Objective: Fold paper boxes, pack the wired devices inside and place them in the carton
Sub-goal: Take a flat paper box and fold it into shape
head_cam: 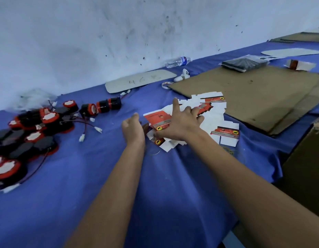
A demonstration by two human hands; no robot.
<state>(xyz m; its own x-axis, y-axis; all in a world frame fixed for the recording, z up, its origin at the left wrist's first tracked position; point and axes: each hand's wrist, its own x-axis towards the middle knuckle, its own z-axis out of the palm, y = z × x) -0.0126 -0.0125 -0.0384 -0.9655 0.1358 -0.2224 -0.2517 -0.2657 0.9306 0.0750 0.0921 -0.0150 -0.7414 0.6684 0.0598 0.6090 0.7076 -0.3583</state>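
My right hand point(180, 122) presses flat, fingers spread, on light, slippery box blanks point(192, 120); left hand point(132, 130), loosely open, reaches their edge.

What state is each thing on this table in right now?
Paper boxes: flat, unfolded, in a loose pile.
Wired devices: heaped, unpacked.
Right hand: fingers spread on the pile.
Left hand: open beside the pile.
Bottle: lying on its side.
Cardboard sheet: lying flat.
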